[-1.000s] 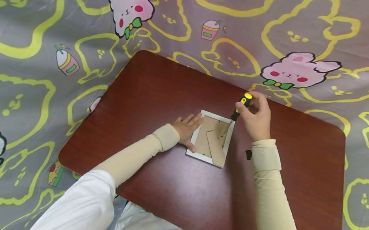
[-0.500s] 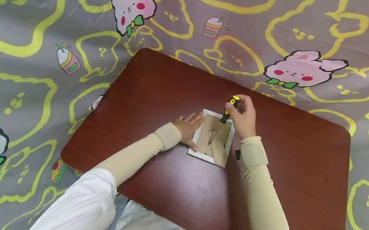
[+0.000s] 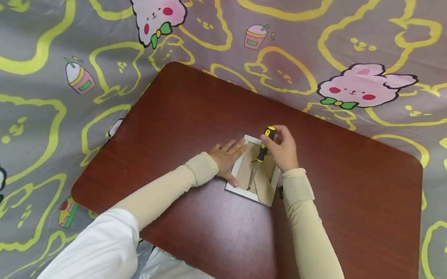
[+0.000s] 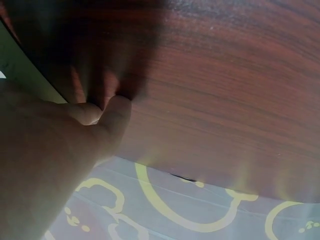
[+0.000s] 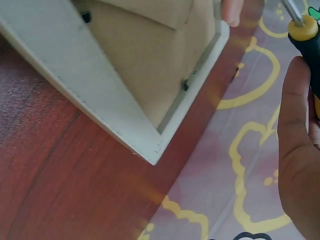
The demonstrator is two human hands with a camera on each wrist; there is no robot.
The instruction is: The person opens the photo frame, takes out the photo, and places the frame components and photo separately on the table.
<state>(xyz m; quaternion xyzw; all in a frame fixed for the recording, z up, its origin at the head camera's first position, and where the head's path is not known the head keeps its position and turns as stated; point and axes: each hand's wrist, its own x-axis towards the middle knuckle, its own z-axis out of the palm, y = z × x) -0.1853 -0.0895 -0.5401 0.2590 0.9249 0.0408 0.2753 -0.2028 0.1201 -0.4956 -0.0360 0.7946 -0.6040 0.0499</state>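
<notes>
A white picture frame (image 3: pixel 248 195) lies back side up on the table, its tan backing board (image 5: pixel 145 55) showing. Small dark metal tabs (image 5: pixel 185 85) sit along the inner edge of the rim. My left hand (image 3: pixel 226 159) rests on the frame's left side with fingers spread, thumb near the lower left corner. My right hand (image 3: pixel 283 148) grips a black and yellow screwdriver (image 3: pixel 266 146) by its handle, above the frame. The shaft slants down, and its tip is right at the frame's near inner edge, beside a dark tab. In the left wrist view my fingers hide most of the frame.
The reddish-brown wooden table (image 3: pixel 194 108) has rounded corners. A small black object (image 3: pixel 281 192) lies right of the frame, partly hidden by my right wrist. Grey cloth (image 3: pixel 293 37) printed with cartoon animals hangs behind and beside the table.
My right hand has moved left and toward me with the screwdriver, whose tip went from the frame's right inner edge across the board to the near edge. My left hand has stayed on the frame.
</notes>
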